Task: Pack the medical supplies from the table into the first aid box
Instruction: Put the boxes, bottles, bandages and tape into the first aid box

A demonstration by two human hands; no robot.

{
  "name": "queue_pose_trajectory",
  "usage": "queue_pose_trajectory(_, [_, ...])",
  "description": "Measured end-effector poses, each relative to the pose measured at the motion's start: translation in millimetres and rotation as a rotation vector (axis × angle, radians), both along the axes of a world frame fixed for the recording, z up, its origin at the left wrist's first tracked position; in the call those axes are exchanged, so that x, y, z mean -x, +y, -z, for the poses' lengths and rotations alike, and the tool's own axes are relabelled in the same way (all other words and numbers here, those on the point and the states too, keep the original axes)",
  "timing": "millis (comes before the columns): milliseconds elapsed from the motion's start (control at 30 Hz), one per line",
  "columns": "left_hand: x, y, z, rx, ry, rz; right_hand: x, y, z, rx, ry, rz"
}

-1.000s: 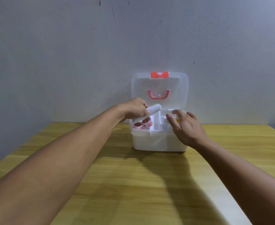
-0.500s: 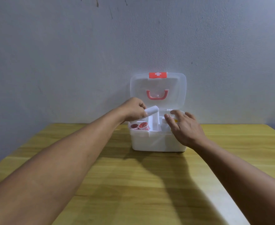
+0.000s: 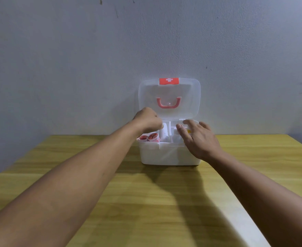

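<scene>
From the head view, a white plastic first aid box (image 3: 170, 155) sits on the grained wooden table (image 3: 146, 202), its clear rounded lid (image 3: 189, 97) upright. The left hand (image 3: 147, 120) curls round a white cylindrical roll (image 3: 164, 134) standing in the middle compartment. The right hand (image 3: 198, 138) rests spread and empty on the rim.

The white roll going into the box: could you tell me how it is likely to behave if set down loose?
The white roll looks cylindrical, so on its side it would probably roll. It seems soft and light, pinched easily by the left hand. Standing in the box tray slot, the walls should stop it tipping.
</scene>
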State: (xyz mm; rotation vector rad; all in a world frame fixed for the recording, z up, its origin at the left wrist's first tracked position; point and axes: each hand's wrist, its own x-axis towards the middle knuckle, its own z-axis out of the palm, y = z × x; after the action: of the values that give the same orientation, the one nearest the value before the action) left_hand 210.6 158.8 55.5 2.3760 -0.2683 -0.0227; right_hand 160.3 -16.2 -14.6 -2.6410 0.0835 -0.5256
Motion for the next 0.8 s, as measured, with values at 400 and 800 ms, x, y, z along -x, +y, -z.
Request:
queue_pose_trajectory(400, [14, 22, 3, -0.040, 0.033, 0.188, 2, 1, -2, 0.008, -0.002, 0.006])
queue_pose_trajectory(800, [16, 24, -8, 0.003, 0.104, 0.249, 2, 2, -1, 0.017, -0.004, 0.016])
